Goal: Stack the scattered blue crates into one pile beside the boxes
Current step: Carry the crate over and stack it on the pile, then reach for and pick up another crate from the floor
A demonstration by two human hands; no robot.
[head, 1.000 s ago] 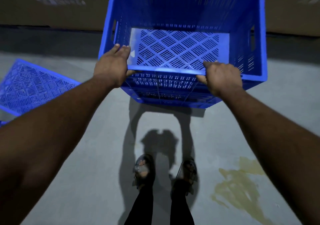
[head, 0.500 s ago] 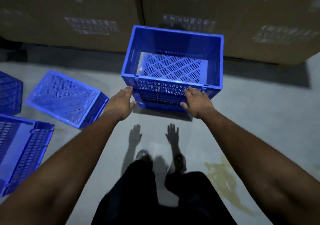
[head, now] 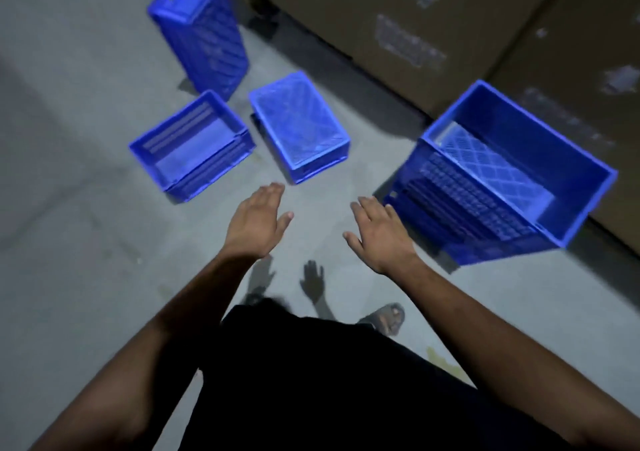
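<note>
Your fingers are spread and hold nothing, on both the left hand and the right hand, palms down above the floor. Just right of your right hand stands the upright crate, open-topped with a lattice base, close against the cardboard boxes. Ahead lie three more: an overturned crate, a crate on its side just left of it, and a crate on end behind. Bare floor stretches wide to your left.
</note>
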